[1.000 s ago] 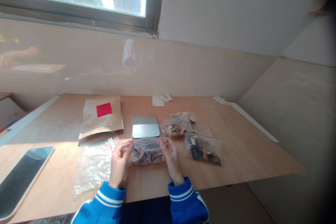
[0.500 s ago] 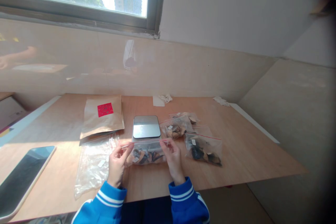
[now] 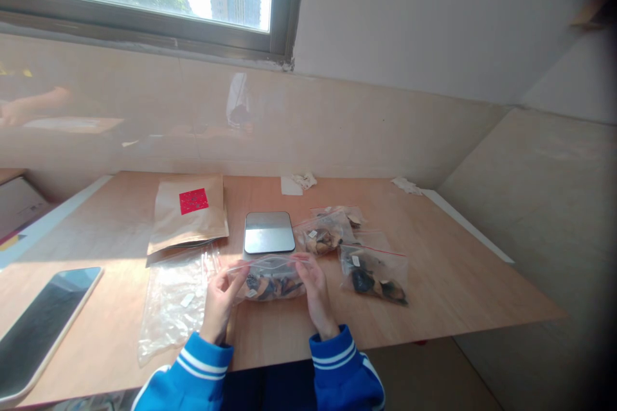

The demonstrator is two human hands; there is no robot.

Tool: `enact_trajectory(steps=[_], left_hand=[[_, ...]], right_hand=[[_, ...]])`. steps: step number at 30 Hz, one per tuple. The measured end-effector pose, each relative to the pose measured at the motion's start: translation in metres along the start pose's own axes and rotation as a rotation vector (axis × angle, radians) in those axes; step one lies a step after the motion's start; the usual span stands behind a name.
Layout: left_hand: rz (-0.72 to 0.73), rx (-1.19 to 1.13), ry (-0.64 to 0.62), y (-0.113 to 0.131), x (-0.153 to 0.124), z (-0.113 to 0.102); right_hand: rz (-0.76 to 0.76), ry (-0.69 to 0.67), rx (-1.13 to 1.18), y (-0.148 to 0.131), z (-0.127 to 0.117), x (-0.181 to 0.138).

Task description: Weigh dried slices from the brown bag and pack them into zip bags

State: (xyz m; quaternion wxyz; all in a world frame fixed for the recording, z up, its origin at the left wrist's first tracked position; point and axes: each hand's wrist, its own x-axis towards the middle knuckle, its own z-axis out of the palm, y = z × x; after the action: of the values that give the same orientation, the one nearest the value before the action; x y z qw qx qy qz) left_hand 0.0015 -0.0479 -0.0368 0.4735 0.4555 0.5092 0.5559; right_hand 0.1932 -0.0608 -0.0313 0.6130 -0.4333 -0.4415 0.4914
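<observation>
My left hand [image 3: 220, 300] and my right hand [image 3: 317, 291] hold a clear zip-top bag [image 3: 270, 286] by its top corners, just above the table, in front of a small flat digital scale [image 3: 268, 232]. Dark and tan dried pieces fill the bag's lower part. Two similar filled zip bags [image 3: 322, 236] [image 3: 373, 275] lie to the right, with another partly behind them. Under my left hand's side lies a flat, empty-looking clear plastic bag [image 3: 174, 305].
A kraft paper envelope [image 3: 187, 215] with a red label lies at the back left of the wooden table [image 3: 457, 282]. A smartphone [image 3: 43, 321] lies at the front left. Crumpled white paper scraps [image 3: 299, 182] sit near the wall.
My hands have drawn the bag's top edge taut and moved it slightly up, and the bag's mouth looks a little more pinched along the top.
</observation>
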Motion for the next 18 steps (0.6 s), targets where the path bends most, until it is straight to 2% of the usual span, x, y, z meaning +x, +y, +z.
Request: enact_trajectory(steps=[8,13,18], left_hand=[[0.091,0.088,0.007,0.010,-0.004,0.003],[0.096,0.080,0.019,0.012,-0.003,0.003],[0.110,0.079,0.020,0.012,-0.003,0.003]], right_hand=[[-0.045,-0.007,-0.079,-0.002,0.004,0.000],[-0.124,0.024,-0.147,-0.003,0.005,0.000],[-0.113,0.047,-0.160,-0.002,0.005,0.001]])
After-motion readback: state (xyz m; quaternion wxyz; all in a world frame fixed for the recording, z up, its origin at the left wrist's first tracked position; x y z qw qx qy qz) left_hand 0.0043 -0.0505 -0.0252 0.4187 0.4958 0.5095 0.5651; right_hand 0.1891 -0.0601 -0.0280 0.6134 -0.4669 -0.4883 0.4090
